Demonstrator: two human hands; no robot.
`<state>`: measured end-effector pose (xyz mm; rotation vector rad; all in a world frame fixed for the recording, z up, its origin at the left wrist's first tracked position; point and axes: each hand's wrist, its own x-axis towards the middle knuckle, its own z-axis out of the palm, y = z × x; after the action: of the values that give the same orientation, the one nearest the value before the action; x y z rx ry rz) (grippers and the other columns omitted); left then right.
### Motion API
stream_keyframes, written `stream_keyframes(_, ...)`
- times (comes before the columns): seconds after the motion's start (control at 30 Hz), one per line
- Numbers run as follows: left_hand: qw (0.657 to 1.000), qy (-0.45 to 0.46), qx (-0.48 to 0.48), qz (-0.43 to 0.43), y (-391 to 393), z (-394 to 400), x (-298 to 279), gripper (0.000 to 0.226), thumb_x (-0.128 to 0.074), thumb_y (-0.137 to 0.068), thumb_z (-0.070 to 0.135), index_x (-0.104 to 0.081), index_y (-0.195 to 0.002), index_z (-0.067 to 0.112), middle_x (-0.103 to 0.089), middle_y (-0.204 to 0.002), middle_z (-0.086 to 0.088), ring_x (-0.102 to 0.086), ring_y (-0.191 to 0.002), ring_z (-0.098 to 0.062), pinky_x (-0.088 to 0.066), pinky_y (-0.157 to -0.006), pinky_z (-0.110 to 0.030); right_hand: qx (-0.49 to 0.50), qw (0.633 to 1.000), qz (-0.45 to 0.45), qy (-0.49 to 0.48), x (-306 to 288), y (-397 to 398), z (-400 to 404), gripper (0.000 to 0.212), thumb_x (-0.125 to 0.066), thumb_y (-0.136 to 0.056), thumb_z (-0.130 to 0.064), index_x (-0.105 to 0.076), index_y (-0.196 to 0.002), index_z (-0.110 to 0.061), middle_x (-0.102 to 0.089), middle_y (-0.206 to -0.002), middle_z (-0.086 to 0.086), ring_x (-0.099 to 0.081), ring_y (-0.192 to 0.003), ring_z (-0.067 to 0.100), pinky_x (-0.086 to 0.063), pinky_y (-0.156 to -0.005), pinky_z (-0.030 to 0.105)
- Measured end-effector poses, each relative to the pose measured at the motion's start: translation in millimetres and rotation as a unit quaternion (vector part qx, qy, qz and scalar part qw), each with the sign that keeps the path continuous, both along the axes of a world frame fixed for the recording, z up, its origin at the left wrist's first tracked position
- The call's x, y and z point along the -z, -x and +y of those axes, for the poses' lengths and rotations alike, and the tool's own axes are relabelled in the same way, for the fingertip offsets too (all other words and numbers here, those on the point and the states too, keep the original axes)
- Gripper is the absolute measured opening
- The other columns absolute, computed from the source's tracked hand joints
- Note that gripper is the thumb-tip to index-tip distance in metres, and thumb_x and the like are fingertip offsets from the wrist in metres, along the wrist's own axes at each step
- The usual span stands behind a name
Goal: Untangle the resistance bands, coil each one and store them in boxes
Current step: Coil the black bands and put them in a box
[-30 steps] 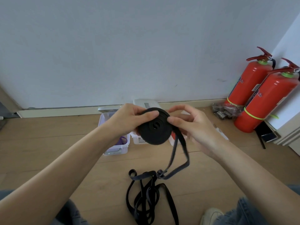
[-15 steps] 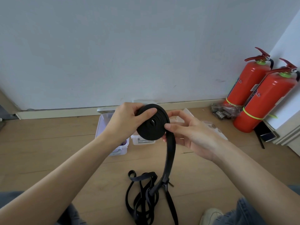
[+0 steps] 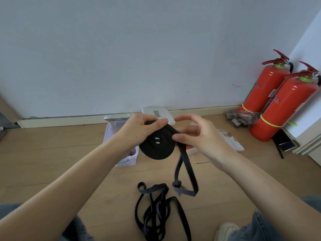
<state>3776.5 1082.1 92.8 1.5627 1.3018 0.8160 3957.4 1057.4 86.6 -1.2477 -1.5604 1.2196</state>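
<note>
A seated person's left hand (image 3: 139,131) grips a nearly wound black band coil (image 3: 157,145) while the right hand's (image 3: 196,136) fingers pinch its loose tail (image 3: 186,164). More tangled bands (image 3: 156,213) lie uncoiled on the floor; an open box (image 3: 119,141) beyond appears to hold one already.

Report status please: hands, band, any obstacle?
Left hand grips flat black band coil. Right hand pinches its loose hanging tail. Tangled black bands wait on floor. No obstacle seen.
</note>
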Motion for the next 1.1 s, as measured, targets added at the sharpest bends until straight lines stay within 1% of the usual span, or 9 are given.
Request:
stream_keyframes(0.1,0.999,-0.013,0.021,-0.022,6.3,4.5,-4.5,0.019,-0.064,-0.084,0.034,-0.072,-0.074,0.020,-0.071,-0.072,-0.002,-0.064,-0.068,-0.012,-0.052,-0.070,-0.031,-0.009,0.993,0.086,0.076,-3.1,-4.9,1.0,0.030,-0.073,-0.071,-0.022,-0.064,-0.097,-0.012,-0.073,-0.085,0.009,-0.071,-0.079,0.022,-0.055,-0.072,0.025)
stream_keyframes(0.17,0.999,-0.034,0.040,-0.009,7.4,5.1,-7.7,0.016,-0.065,-0.083,0.031,-0.070,-0.071,0.022,-0.067,-0.062,0.008,-0.061,-0.060,-0.003,-0.050,-0.062,-0.018,-0.028,0.991,0.087,0.099,-2.1,-7.7,2.0,0.031,-0.073,-0.069,-0.023,-0.066,-0.094,-0.008,-0.072,-0.085,0.007,-0.070,-0.080,0.022,-0.055,-0.076,0.027)
stream_keyframes(0.27,0.997,-0.071,0.025,0.001,9.0,6.5,-9.8,0.016,-0.066,-0.083,0.029,-0.068,-0.068,0.024,-0.064,-0.057,0.013,-0.059,-0.055,0.002,-0.048,-0.055,-0.011,-0.049,0.994,0.062,0.079,-2.9,-7.8,2.9,0.024,-0.069,-0.079,-0.009,-0.062,-0.102,-0.006,-0.068,-0.090,0.007,-0.069,-0.082,0.023,-0.054,-0.077,0.027)
stream_keyframes(0.43,0.991,-0.118,-0.050,-0.043,7.8,7.1,-11.6,0.018,-0.064,-0.085,0.030,-0.066,-0.068,0.025,-0.064,-0.056,0.014,-0.059,-0.056,0.000,-0.049,-0.056,-0.014,-0.084,0.993,0.066,0.052,-2.0,2.8,-3.2,0.025,-0.063,-0.087,-0.014,-0.051,-0.108,-0.012,-0.071,-0.085,0.005,-0.069,-0.079,0.022,-0.057,-0.075,0.035)
stream_keyframes(0.57,0.984,-0.117,-0.099,-0.088,-2.5,0.6,-8.1,0.019,-0.061,-0.087,0.030,-0.066,-0.071,0.021,-0.063,-0.058,0.012,-0.059,-0.058,-0.003,-0.049,-0.057,-0.017,-0.054,0.994,0.091,0.035,3.3,10.7,-4.6,0.027,-0.062,-0.087,-0.015,-0.046,-0.108,-0.013,-0.071,-0.088,0.008,-0.070,-0.083,0.031,-0.057,-0.078,0.041)
stream_keyframes(0.7,0.977,-0.062,-0.126,-0.160,-7.9,-2.4,-9.1,0.025,-0.057,-0.089,0.031,-0.066,-0.077,0.011,-0.065,-0.070,-0.005,-0.061,-0.068,-0.018,-0.051,-0.067,-0.032,-0.035,0.992,0.124,0.019,0.6,9.9,-3.4,0.025,-0.061,-0.088,-0.014,-0.050,-0.110,-0.016,-0.070,-0.094,0.005,-0.070,-0.084,0.030,-0.057,-0.077,0.037)
stream_keyframes(0.87,0.959,-0.036,-0.186,-0.210,-13.4,-1.9,-7.1,0.026,-0.057,-0.090,0.031,-0.065,-0.074,0.013,-0.065,-0.072,-0.006,-0.060,-0.071,-0.021,-0.050,-0.071,-0.036,-0.018,0.990,0.142,-0.007,3.4,18.4,-6.7,0.031,-0.062,-0.087,-0.012,-0.050,-0.114,-0.016,-0.071,-0.091,0.013,-0.071,-0.075,0.028,-0.057,-0.072,0.032)
stream_keyframes(1.0,0.980,0.031,-0.132,-0.146,-3.0,2.5,-6.9,0.034,-0.055,-0.089,0.044,-0.069,-0.085,0.013,-0.069,-0.092,-0.017,-0.064,-0.095,-0.036,-0.050,-0.092,-0.046,0.001,0.996,0.056,-0.063,7.0,18.5,-4.8,0.024,-0.062,-0.087,-0.015,-0.051,-0.106,-0.025,-0.072,-0.083,0.003,-0.071,-0.072,0.018,-0.056,-0.071,0.027)
stream_keyframes(1.1,0.999,0.030,0.011,-0.012,7.4,1.5,-11.0,0.027,-0.063,-0.078,0.052,-0.073,-0.087,0.028,-0.073,-0.090,-0.004,-0.067,-0.095,-0.024,-0.054,-0.088,-0.040,-0.026,0.988,-0.064,-0.135,0.4,10.0,-1.4,0.028,-0.062,-0.088,-0.016,-0.056,-0.107,-0.037,-0.071,-0.088,-0.003,-0.069,-0.081,0.009,-0.056,-0.076,0.030)
